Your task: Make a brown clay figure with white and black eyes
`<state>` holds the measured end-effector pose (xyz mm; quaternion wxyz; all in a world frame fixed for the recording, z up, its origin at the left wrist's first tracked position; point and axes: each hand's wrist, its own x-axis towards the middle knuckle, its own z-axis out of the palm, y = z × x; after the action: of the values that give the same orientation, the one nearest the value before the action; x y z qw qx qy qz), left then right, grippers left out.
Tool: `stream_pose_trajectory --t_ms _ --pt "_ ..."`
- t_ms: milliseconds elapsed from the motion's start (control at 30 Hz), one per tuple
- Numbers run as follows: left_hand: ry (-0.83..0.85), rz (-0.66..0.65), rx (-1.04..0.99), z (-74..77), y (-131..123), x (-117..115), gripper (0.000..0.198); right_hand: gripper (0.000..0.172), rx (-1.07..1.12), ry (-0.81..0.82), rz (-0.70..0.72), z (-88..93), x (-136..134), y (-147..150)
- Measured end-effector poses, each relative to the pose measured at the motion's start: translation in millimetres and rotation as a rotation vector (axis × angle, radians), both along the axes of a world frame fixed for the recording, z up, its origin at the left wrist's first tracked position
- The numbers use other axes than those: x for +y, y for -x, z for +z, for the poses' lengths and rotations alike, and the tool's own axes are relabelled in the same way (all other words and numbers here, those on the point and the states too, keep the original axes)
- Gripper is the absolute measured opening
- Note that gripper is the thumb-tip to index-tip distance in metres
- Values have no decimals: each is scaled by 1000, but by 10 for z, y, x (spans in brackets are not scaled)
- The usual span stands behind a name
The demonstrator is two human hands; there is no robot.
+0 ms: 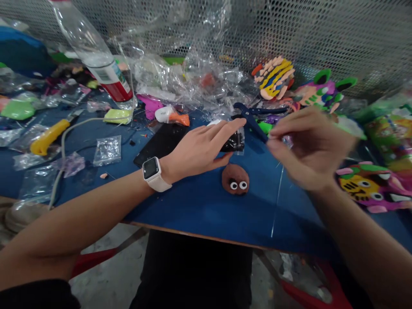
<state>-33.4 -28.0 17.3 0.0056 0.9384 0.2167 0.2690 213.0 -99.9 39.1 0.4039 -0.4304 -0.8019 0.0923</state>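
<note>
My left hand (pixel 199 148), with a watch on its wrist, reaches over a clear packet of black material (pixel 236 140), fingers stretched out. A brown clay ball (pixel 234 177) with two white-and-black eyes lies on the blue table just below those fingers. My right hand (pixel 310 148) is raised to the right, blurred, its thumb and forefinger pinched together. Close to that pinch ends one handle of a dark blue hand tool (pixel 254 122), perhaps pliers or scissors. Whether the fingers hold the handle or something tiny cannot be made out.
A plastic bottle (pixel 106 73), a yellow cutter knife (pixel 51 136) and a pale cable (pixel 62 150) occupy the left. Crumpled clear wrappers (pixel 199 77) line the mesh screen (pixel 289 25). Striped clay (pixel 276 79) and colourful clay figures (pixel 370 189) lie to the right. The table's front edge (pixel 193 234) is near.
</note>
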Motion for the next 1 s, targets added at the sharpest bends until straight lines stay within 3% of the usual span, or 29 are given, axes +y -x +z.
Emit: stream_pose_trajectory --t_ms 100,267,600,833,1000 --pt "-9 -23 -34 -9 1 -3 58 8 176 -98 -79 -241 120 19" --pt "-7 -58 -40 -37 -2 -1 62 7 183 -38 -78 -462 158 18" --pt "-90 -106 -98 -80 -9 3 57 11 360 62 -44 -495 91 62" --pt "-61 -131 -132 -113 -14 6 55 13 382 116 -12 -493 70 73" --pt "-59 -136 -144 -107 -15 8 50 9 434 195 -67 -509 72 101"
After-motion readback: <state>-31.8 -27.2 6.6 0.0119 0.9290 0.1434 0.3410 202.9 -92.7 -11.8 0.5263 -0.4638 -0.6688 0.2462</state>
